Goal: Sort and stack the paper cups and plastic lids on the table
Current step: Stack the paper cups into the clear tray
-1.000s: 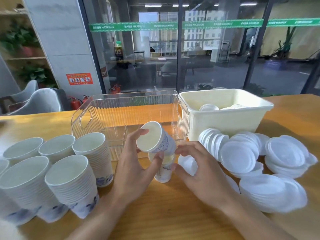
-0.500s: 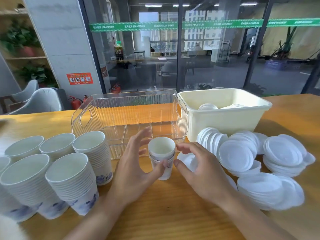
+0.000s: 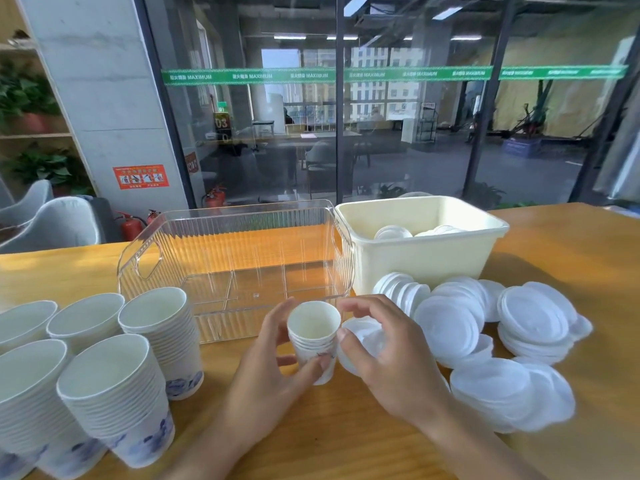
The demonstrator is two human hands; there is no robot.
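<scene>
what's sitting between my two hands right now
A small stack of nested paper cups, upright on the table: left hand grips its left side, right hand is beside its right. Head view shows it.

Small cup stack (image 3: 314, 341): white, w/ faint blue-grey print low on side. Tall cup stacks (image 3: 114, 393) at left: white, ribbed look from layered rims, blue watercolour-style pattern near base. Lids (image 3: 450, 327): translucent white, plain. Clear bin (image 3: 235, 258): colourless, vertical ribbing on walls. Tub (image 3: 422, 254): pale cream, plain. Desk (image 3: 346, 438): warm orange-yellow wood grain. Glass wall stripe (image 3: 325, 75): green w/ white lettering. Sign (image 3: 141, 176) on grey pillar: red-orange. Extinguisher (image 3: 131, 227): red.
</scene>
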